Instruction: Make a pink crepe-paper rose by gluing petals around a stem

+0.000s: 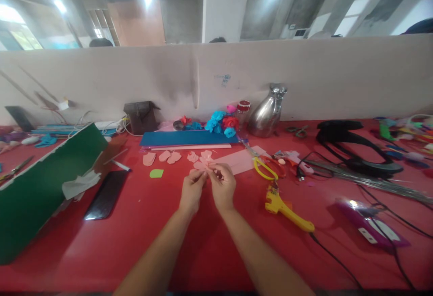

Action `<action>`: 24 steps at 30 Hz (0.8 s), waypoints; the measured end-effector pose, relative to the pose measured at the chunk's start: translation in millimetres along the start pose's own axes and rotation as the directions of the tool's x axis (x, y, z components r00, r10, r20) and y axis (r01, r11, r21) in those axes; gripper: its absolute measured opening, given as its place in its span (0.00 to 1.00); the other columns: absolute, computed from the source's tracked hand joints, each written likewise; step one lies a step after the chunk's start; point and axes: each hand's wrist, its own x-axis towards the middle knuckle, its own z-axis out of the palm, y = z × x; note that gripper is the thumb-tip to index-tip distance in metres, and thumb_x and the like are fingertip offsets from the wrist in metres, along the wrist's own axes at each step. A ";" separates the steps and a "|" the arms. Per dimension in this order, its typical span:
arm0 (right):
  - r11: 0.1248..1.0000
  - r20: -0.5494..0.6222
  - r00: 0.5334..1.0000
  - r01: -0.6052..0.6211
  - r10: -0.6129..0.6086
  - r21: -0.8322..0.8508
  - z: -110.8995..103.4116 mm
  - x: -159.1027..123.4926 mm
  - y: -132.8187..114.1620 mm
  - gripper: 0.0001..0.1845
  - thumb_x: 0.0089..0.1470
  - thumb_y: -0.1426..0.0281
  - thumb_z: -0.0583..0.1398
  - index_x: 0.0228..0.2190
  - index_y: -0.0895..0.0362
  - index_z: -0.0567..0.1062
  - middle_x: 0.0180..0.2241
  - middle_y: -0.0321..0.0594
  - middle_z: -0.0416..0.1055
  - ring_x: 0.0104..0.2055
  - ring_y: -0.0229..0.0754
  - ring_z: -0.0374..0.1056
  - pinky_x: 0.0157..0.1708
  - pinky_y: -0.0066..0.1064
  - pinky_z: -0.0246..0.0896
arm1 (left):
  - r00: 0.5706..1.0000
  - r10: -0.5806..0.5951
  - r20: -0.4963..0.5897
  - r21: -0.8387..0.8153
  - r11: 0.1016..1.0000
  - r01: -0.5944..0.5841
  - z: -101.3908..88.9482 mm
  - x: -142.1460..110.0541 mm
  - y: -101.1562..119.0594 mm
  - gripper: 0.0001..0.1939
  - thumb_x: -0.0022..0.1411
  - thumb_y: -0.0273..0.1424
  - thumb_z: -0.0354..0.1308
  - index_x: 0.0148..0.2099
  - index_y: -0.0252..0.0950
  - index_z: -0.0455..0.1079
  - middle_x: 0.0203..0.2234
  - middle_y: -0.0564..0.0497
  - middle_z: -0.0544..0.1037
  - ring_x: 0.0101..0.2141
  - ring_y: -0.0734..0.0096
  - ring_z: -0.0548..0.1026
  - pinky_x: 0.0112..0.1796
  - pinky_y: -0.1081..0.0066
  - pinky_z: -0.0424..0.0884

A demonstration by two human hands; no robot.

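Note:
Both of my hands meet over the middle of the red table, fingers pinched close together. My left hand (192,190) and my right hand (222,185) hold a pale pink paper flower (203,164) between their fingertips; part of it is hidden by the fingers. Behind it and to the left lie several cut pink paper petals (174,157). A pink paper sheet (241,161) lies just right of my right hand. Further left is a small lime-green paper piece (156,173).
Right of my hands lie yellow-handled scissors (265,169), a yellow glue gun (287,210) with a cord, and a purple power strip (372,226). A phone (106,194) and green board (43,188) are left. Blue and red paper flowers (221,124) and a steel jug (269,111) stand behind.

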 end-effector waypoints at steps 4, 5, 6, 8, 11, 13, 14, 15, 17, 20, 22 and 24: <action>0.998 -0.026 0.999 0.028 -0.030 -0.053 0.3 -0.3 2.4 0.05 0.51 0.66 0.59 0.28 0.54 0.73 0.30 0.39 0.72 0.32 0.41 0.65 0.31 0.33 0.59 | 1.000 -0.002 -0.002 -0.012 1.000 0.002 -0.1 0.0 -2.1 0.11 0.48 0.36 0.63 0.31 0.33 0.75 0.21 0.55 0.65 0.22 0.80 0.56 0.24 0.76 0.53; 0.997 -0.033 0.999 0.030 -0.032 -0.069 0.3 -0.5 3.4 0.05 0.51 0.66 0.59 0.28 0.53 0.73 0.30 0.39 0.72 0.32 0.41 0.65 0.32 0.33 0.59 | 1.000 -0.003 0.000 -0.016 1.000 0.003 -0.1 0.0 -2.1 0.11 0.48 0.36 0.63 0.31 0.33 0.75 0.20 0.55 0.64 0.22 0.80 0.55 0.24 0.76 0.53; 0.996 -0.039 0.999 0.031 -0.034 -0.084 0.3 -0.7 4.6 0.05 0.51 0.65 0.60 0.28 0.53 0.72 0.30 0.39 0.72 0.32 0.41 0.65 0.32 0.33 0.59 | 1.000 -0.007 0.004 -0.022 1.000 0.007 -0.1 0.0 -2.0 0.11 0.48 0.37 0.63 0.31 0.33 0.75 0.20 0.55 0.64 0.22 0.79 0.55 0.24 0.76 0.53; 0.993 -0.043 0.998 0.044 -0.048 -0.106 0.4 -0.9 6.9 0.05 0.51 0.65 0.60 0.29 0.53 0.71 0.30 0.39 0.72 0.32 0.41 0.64 0.34 0.33 0.59 | 1.000 -0.017 0.014 -0.036 0.999 0.017 0.0 0.1 -1.8 0.12 0.48 0.37 0.63 0.31 0.33 0.75 0.20 0.55 0.64 0.22 0.79 0.56 0.24 0.76 0.53; 0.983 -0.075 0.991 0.098 -0.111 -0.157 0.8 -0.5 9.5 0.05 0.51 0.66 0.60 0.29 0.54 0.68 0.30 0.38 0.71 0.31 0.40 0.63 0.35 0.34 0.58 | 1.000 -0.008 0.026 -0.045 0.999 0.010 0.3 0.1 -1.7 0.11 0.48 0.37 0.63 0.29 0.33 0.74 0.19 0.55 0.64 0.22 0.79 0.56 0.24 0.76 0.54; 0.966 -0.109 0.979 0.145 -0.171 -0.215 1.2 0.0 10.5 0.08 0.50 0.66 0.61 0.30 0.54 0.66 0.30 0.38 0.69 0.32 0.41 0.62 0.37 0.35 0.57 | 0.999 0.010 0.033 -0.048 0.999 -0.008 0.6 -0.2 -1.3 0.11 0.48 0.37 0.63 0.29 0.33 0.73 0.19 0.56 0.62 0.22 0.79 0.56 0.24 0.76 0.53; 0.956 -0.121 0.973 0.163 -0.197 -0.243 1.4 0.2 10.8 0.09 0.49 0.65 0.62 0.30 0.54 0.66 0.31 0.38 0.69 0.33 0.41 0.62 0.37 0.36 0.56 | 0.999 0.020 0.039 -0.053 0.998 -0.018 0.9 -0.4 -0.8 0.11 0.49 0.37 0.63 0.28 0.33 0.72 0.18 0.56 0.62 0.21 0.79 0.56 0.24 0.76 0.53; 0.948 -0.124 0.969 0.177 -0.215 -0.263 1.6 0.2 10.9 0.10 0.49 0.65 0.62 0.31 0.54 0.65 0.31 0.39 0.68 0.33 0.42 0.62 0.37 0.36 0.56 | 0.999 0.028 0.045 -0.061 0.998 -0.025 1.0 -0.7 -0.1 0.11 0.49 0.37 0.63 0.27 0.33 0.72 0.18 0.56 0.61 0.21 0.79 0.56 0.24 0.76 0.53; 0.946 -0.113 0.968 0.188 -0.224 -0.263 2.1 0.0 10.7 0.10 0.50 0.65 0.61 0.32 0.54 0.64 0.31 0.39 0.67 0.33 0.41 0.62 0.38 0.36 0.57 | 0.998 0.030 0.056 -0.083 0.996 -0.026 1.0 -1.0 1.7 0.13 0.50 0.39 0.62 0.25 0.33 0.70 0.17 0.57 0.59 0.21 0.79 0.55 0.24 0.75 0.53; 0.969 -0.089 0.980 0.160 -0.179 -0.186 2.3 -1.4 8.4 0.10 0.51 0.64 0.60 0.33 0.53 0.64 0.31 0.38 0.66 0.32 0.40 0.61 0.36 0.34 0.58 | 0.999 -0.008 0.052 -0.132 0.991 0.015 -0.4 -0.3 4.9 0.16 0.50 0.40 0.62 0.22 0.33 0.67 0.16 0.57 0.58 0.20 0.80 0.55 0.24 0.75 0.54; 0.983 -0.072 0.988 0.125 -0.136 -0.131 1.6 -2.9 5.0 0.11 0.50 0.64 0.61 0.32 0.53 0.64 0.30 0.36 0.64 0.31 0.39 0.59 0.34 0.33 0.58 | 0.999 -0.039 0.027 -0.176 0.983 0.043 -1.9 0.6 7.0 0.15 0.48 0.39 0.63 0.22 0.33 0.66 0.16 0.58 0.58 0.20 0.80 0.56 0.24 0.76 0.54; 0.993 -0.058 0.994 0.084 -0.089 -0.088 0.1 -4.3 0.6 0.12 0.48 0.64 0.62 0.31 0.53 0.64 0.29 0.35 0.62 0.30 0.38 0.59 0.34 0.32 0.59 | 0.998 -0.065 0.006 -0.211 0.975 0.065 -3.5 1.7 8.8 0.15 0.47 0.38 0.64 0.22 0.33 0.65 0.15 0.58 0.58 0.19 0.81 0.56 0.24 0.76 0.54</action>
